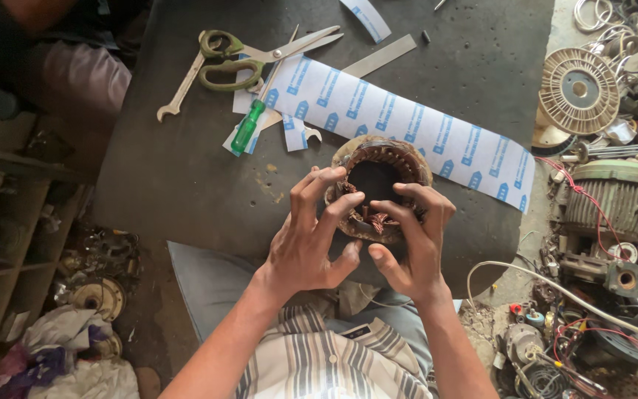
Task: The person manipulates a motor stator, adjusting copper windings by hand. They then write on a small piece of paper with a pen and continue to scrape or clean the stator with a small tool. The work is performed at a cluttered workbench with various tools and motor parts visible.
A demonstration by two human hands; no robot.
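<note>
stator: round motor stator core (pixel 379 185) sits on the dark table (pixel 186 185), about 4 o'clock from table centre, near the person's edge. Bore faces up, copper winding ends visible inside the near rim.
left hand: left hand (pixel 308 244) clasps the stator's 8 o'clock side, fingertips (pixel 326 177) hooked over the rim, thumb underneath. Looks like it steadies the core.
right hand: right hand (pixel 411 247) grasps the 4 o'clock side, fingers curled onto the windings at the near rim, pressing or tucking wire; exact contact hidden by fingers.
why held so: judgement — two-sided clamp keeps the ring from rolling while fingers work the coils.
paper: long strip of white insulation paper (pixel 407 129) with blue print lies behind the stator, 12 to 2 o'clock, partly under it.
tools: scissors (pixel 249 55), green-handled screwdriver (pixel 249 125) and open-end spanner (pixel 180 92) at 10–11 o'clock, well apart from hands. Metal strip (pixel 382 55) at 12.
surroundings: motor parts and cables (pixel 607 207) piled at 3 o'clock off the table; shelf (pixel 1 214) at 9.
obstructions: nothing between hands and stator; own fingers block view of windings.
</note>
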